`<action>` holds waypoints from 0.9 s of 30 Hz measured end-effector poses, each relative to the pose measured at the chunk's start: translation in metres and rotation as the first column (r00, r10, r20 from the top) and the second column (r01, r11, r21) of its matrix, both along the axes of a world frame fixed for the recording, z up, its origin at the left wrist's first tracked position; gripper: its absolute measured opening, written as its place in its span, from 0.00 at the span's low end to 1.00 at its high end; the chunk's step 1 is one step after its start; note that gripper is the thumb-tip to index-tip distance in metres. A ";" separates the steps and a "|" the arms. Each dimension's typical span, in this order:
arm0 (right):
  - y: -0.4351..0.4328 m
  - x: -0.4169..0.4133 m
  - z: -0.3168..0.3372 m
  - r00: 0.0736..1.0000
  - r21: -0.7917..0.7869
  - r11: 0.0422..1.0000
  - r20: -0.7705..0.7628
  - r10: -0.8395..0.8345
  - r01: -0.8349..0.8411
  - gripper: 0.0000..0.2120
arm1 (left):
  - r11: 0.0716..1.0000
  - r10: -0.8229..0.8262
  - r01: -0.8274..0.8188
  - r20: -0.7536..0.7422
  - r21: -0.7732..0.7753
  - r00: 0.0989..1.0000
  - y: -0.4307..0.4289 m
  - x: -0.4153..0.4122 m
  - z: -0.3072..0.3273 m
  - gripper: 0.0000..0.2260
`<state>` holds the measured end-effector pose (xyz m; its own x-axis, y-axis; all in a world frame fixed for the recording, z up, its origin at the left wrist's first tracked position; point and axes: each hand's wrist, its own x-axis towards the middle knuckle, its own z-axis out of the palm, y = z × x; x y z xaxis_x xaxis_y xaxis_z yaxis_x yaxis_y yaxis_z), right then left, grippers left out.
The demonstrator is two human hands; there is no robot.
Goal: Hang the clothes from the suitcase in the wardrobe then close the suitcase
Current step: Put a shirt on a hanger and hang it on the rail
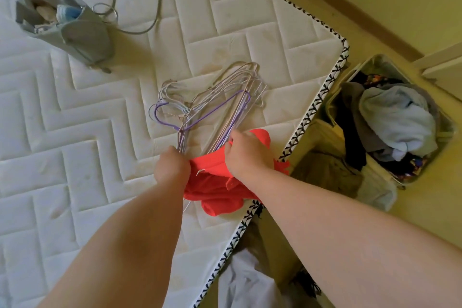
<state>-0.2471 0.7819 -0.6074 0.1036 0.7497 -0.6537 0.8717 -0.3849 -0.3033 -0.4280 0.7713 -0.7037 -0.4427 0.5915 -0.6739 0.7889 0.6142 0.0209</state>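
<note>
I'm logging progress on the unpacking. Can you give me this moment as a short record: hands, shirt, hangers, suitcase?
left hand: grips the red shirt at one edge
right hand: grips the red shirt beside the hangers
red shirt: bunched at the mattress edge, not yet hung
hangers: wire pile lying on the mattress
suitcase: open on the floor beside the mattress, clothes inside

Both hands, left [171,166] and right [246,155], grip a red shirt [215,190] beside wire hangers [215,105] on the mattress [75,132].
</note>
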 end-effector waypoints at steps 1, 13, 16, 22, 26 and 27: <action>-0.002 0.001 -0.002 1.000 -0.008 1.000 -0.002 0.007 -0.007 0.08 | 1.000 -0.026 0.026 -0.015 -0.007 1.000 -0.001 -0.001 -0.003 0.10; 0.004 0.020 0.066 0.997 -0.008 0.998 0.043 0.057 -0.056 0.09 | 0.997 0.013 -0.012 0.019 -0.078 1.000 -0.016 0.006 0.059 0.10; 0.003 0.027 0.087 0.998 0.013 0.999 0.049 0.049 -0.050 0.10 | 0.994 -0.062 0.068 0.073 -0.081 0.995 -0.012 0.009 0.076 0.10; -0.009 0.036 0.106 1.000 0.072 0.997 0.011 0.023 -0.023 0.10 | 0.984 -0.158 0.166 0.109 -0.070 0.981 -0.010 0.010 0.084 0.17; -0.022 0.038 0.098 0.999 0.107 0.994 -0.037 0.029 -0.025 0.10 | 0.997 -0.062 0.070 0.178 -0.037 0.982 -0.005 0.008 0.066 0.18; -0.024 0.037 0.095 0.998 0.116 0.993 -0.045 0.033 -0.028 0.09 | 0.999 -0.024 0.033 0.214 -0.037 0.977 -0.003 0.007 0.060 0.18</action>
